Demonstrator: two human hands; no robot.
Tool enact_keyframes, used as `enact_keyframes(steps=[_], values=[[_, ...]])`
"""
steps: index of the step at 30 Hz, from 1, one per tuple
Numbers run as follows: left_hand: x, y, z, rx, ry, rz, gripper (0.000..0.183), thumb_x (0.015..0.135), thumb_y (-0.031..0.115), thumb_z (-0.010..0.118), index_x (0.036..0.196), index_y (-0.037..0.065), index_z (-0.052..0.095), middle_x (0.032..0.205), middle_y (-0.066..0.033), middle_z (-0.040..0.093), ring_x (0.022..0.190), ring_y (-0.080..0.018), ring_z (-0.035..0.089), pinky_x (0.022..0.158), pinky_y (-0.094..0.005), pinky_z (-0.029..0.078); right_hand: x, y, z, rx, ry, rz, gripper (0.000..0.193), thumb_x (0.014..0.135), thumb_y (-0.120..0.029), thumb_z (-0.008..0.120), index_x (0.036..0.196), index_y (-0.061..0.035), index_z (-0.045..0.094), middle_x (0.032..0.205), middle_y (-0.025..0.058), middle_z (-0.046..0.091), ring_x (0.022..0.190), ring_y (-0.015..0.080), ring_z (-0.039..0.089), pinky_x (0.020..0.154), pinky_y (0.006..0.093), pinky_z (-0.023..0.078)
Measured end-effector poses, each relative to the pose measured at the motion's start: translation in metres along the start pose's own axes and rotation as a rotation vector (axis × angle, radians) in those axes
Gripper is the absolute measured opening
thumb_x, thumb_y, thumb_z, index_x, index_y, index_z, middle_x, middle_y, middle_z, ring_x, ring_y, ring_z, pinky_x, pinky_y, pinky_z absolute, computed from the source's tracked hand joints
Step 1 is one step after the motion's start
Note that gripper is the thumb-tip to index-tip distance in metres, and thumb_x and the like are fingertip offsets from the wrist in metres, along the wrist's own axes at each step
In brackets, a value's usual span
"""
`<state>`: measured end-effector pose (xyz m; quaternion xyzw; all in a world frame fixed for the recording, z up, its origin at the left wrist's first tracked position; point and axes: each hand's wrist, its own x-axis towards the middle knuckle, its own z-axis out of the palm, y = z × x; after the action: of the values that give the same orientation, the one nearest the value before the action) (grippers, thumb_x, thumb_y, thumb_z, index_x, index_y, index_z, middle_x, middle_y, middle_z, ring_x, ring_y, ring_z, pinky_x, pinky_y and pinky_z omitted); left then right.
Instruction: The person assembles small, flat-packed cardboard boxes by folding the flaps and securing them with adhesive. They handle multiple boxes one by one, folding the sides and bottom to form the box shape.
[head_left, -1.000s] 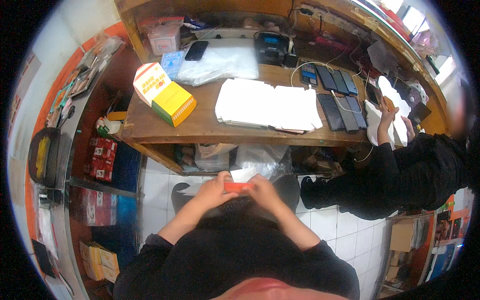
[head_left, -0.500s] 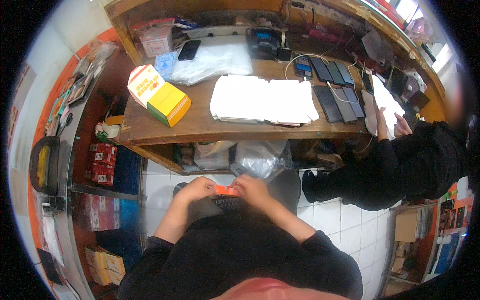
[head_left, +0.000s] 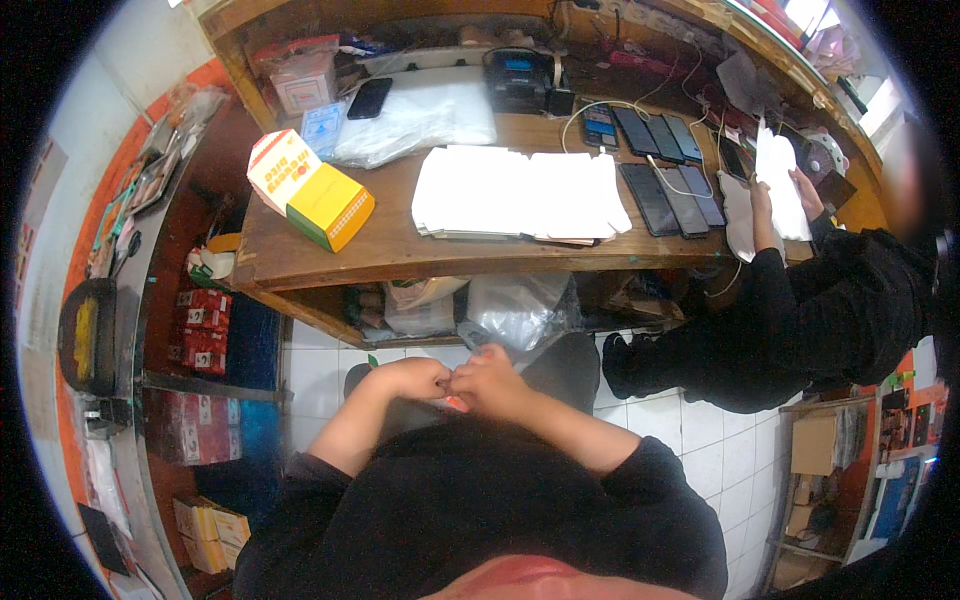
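Over the person's lap, below the front edge of a brown wooden table point(head_left: 480, 263), the bare left hand point(head_left: 415, 379) and the bare right hand point(head_left: 492, 386) are meeting at their fingertips. Between them they are holding a small red-orange piece point(head_left: 457, 403), most of which the fingers are covering; its material is too hidden to tell. The left hand is curling nearly closed, its fingertips pressing toward the piece from the left. The right hand is bending its fingers over the piece from the other side, pinching it; the exact placing of both thumbs is too small to tell.

On the tabletop, a broad stack of white flat sheets point(head_left: 520, 195) is lying near the front edge, straight ahead of the hands. To its left, a yellow, white and green cardboard carton point(head_left: 312, 196) is resting at a slant. Behind the stack, a black smartphone point(head_left: 370, 98) is lying on a clear plastic-wrapped pack point(head_left: 430, 115). To the right, a cluster of dark phones point(head_left: 668, 180) is lying in two rows, with a white cable point(head_left: 672, 187) running across some of them. Beyond these, a co-worker in black clothing point(head_left: 850, 300) is holding a white sheet point(head_left: 778, 185) with both hands.
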<state>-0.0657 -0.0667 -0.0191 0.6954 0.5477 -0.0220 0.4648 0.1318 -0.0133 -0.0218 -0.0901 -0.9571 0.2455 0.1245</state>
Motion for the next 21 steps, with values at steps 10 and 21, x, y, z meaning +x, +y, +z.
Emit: enact_keyframes(steps=[10,21], values=[[-0.001,0.015,0.014,0.241,0.245,-0.036,0.015,0.074,0.025,0.063,0.079,0.011,0.064,0.073,-0.0098,0.064,0.073,-0.0273,0.063,0.069,-0.0400,0.047,0.001,0.020,0.015,0.470,0.137,0.325,0.022,0.079,-0.019,0.064,0.098,-0.0080,0.063,0.097,0.0097,0.058,0.099,0.0297,0.055,0.087,0.0423,0.044],[0.011,-0.016,0.070,0.010,0.624,0.022,0.025,0.080,0.023,0.063,0.105,0.020,0.065,0.090,-0.0048,0.066,0.090,-0.0199,0.062,0.099,-0.0454,0.038,0.004,0.081,0.013,-0.078,-0.121,0.493,0.021,0.082,-0.021,0.054,0.096,-0.0185,0.070,0.087,0.0100,0.064,0.083,0.0288,0.062,0.074,0.0404,0.050]])
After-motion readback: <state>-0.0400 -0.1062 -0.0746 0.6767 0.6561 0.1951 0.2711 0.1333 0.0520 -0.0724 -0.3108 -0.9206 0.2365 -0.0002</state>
